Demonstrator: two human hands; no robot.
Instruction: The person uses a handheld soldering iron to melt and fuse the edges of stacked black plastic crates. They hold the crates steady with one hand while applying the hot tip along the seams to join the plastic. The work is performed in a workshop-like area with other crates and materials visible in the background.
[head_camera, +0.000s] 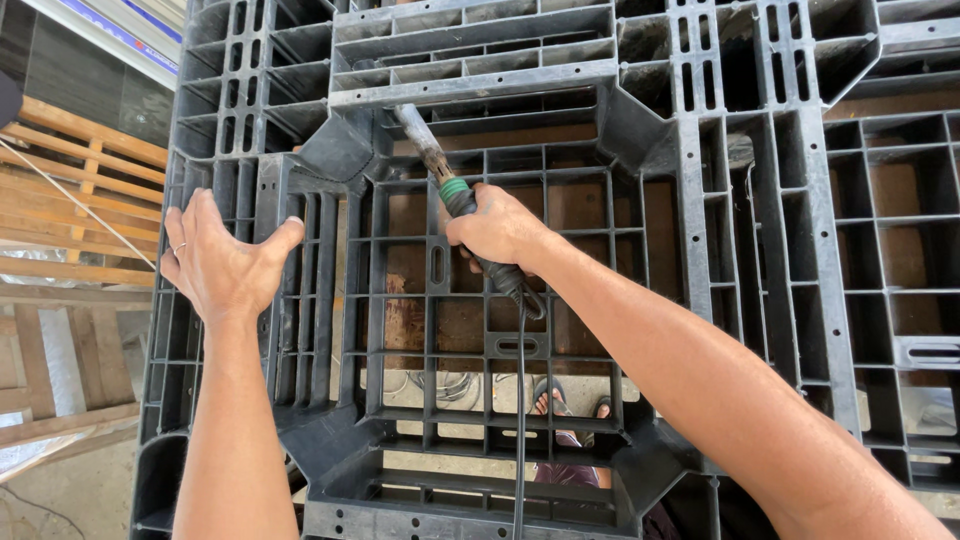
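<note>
Your right hand (497, 232) is wrapped in a tight fist around the dark handle of a soldering-iron-like tool (450, 190), fingers fully curled about the grip just below its green band. The tool's worn metal shaft runs up and to the left from your fist, and its tip sits against the black plastic pallet (700, 200) just under the slatted block near the pallet's top edge. A black cord (520, 420) leaves the bottom of the handle and hangs straight down across the grid toward the pallet's lower edge.

Your left hand (222, 262) is open, fingers spread and thumb out, with the palm laid flat against the pallet's ribbed face near its left edge; it holds nothing. A ring shows on one finger.

The pallet stands upright before you and fills most of the view. Through its lower openings you can see a sandalled foot (545, 400) on the ground. Beyond the pallet's left edge lie wooden pallets (70, 200) on a concrete floor.
</note>
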